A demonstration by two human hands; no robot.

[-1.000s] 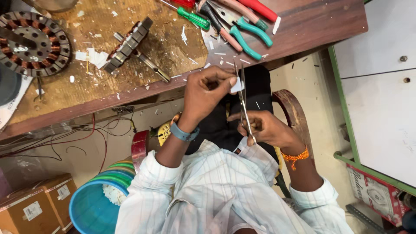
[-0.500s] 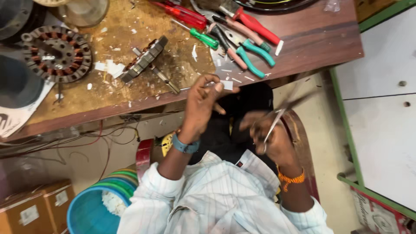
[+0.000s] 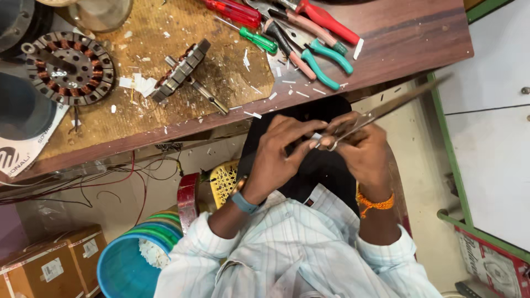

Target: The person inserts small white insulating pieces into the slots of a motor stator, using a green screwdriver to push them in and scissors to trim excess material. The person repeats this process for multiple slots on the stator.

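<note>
My left hand [image 3: 281, 152] and my right hand [image 3: 364, 149] meet over my lap, just below the edge of the wooden workbench [image 3: 408, 49]. My right hand grips long metal scissors [image 3: 397, 105], with the blurred blades pointing up and to the right. My left hand pinches a small white strip [image 3: 316, 136] at the base of the blades. A blue band is on my left wrist and an orange thread on my right.
On the bench lie a round wound stator [image 3: 69, 67], a smaller core on a shaft [image 3: 182, 72], teal-handled pliers [image 3: 326, 58], red [image 3: 232, 12] and green [image 3: 259, 40] screwdrivers and white scraps. A blue bucket [image 3: 124, 267], cardboard box [image 3: 49, 265] and yellow basket [image 3: 223, 179] stand on the floor.
My left hand dropped from the bench edge to meet my right hand. The scissors swung from pointing down to pointing up and right. The view shifted slightly.
</note>
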